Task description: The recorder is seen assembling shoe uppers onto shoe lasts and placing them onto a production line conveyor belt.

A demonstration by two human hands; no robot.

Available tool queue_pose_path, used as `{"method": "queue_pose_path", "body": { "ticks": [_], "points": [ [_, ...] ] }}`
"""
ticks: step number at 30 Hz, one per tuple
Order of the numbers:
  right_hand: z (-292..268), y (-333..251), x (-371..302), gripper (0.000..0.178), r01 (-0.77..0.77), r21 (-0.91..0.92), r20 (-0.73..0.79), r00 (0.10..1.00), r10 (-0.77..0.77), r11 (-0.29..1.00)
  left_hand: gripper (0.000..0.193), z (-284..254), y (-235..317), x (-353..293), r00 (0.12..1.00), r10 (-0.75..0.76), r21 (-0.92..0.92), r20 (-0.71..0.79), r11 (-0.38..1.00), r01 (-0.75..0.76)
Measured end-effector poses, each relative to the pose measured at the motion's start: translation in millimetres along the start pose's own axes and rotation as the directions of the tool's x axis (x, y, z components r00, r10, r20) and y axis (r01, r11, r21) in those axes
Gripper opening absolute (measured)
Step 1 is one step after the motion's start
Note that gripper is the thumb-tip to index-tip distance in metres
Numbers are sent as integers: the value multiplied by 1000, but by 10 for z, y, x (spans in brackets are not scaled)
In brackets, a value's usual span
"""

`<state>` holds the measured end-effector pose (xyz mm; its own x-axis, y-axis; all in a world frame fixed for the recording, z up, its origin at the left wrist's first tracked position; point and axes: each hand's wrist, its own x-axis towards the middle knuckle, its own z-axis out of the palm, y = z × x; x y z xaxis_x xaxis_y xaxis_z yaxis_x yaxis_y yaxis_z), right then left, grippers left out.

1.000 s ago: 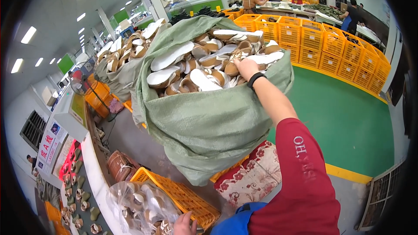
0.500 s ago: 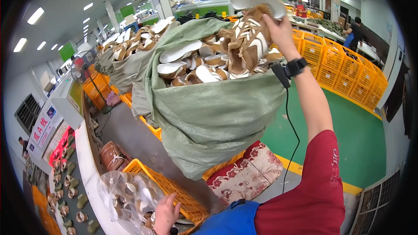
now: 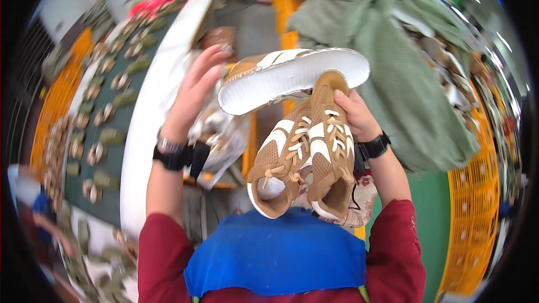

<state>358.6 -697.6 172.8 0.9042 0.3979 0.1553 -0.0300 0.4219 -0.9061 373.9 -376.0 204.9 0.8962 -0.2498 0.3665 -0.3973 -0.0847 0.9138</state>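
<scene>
My right hand [image 3: 359, 115] grips several brown-and-white sneakers by their toe ends, in front of my blue apron. Two hang with heel openings toward me: a left-hand sneaker [image 3: 279, 148] and a laced sneaker [image 3: 331, 143] beside it. Across their far ends lies a third, its white-soled sneaker [image 3: 297, 76] bottom turned to view. My left hand [image 3: 193, 90] is raised at the left end of that sole, fingers stretched out and holding nothing. Whether it touches the shoe I cannot tell.
A clear plastic bag [image 3: 219, 140] with shoes lies beyond my left wrist. Further left, past a white ledge [image 3: 151, 112], a dark green belt [image 3: 115, 120] carries shoe parts. A green woven sack [image 3: 404, 95] and orange crates [image 3: 471, 191] stand right. Another person's arm [image 3: 53, 227] shows lower left.
My right hand has brought the sneakers from above the sack to in front of me. My left hand has risen from the plastic bag. The view has swung left and down.
</scene>
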Motion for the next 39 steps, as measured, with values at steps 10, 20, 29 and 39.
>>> {"method": "queue_pose_path", "body": {
  "ticks": [10,20,29,39],
  "points": [
    [613,1447,711,31,-549,125,356,802,479,826,52,-536,-306,-1497,856,-496,-376,-146,828,416],
    [1856,2486,789,30,-632,22,386,720,576,775,59,-1610,-534,-3416,562,-375,-445,-737,895,13],
    [2934,2961,990,33,-698,-206,502,526,686,686,66,-1657,-726,-4271,666,-228,521,-710,466,715],
    [3757,3607,1771,34,-645,-391,626,336,703,656,41,-1761,-682,-4261,226,-447,-24,-865,488,873]
  ]
}}
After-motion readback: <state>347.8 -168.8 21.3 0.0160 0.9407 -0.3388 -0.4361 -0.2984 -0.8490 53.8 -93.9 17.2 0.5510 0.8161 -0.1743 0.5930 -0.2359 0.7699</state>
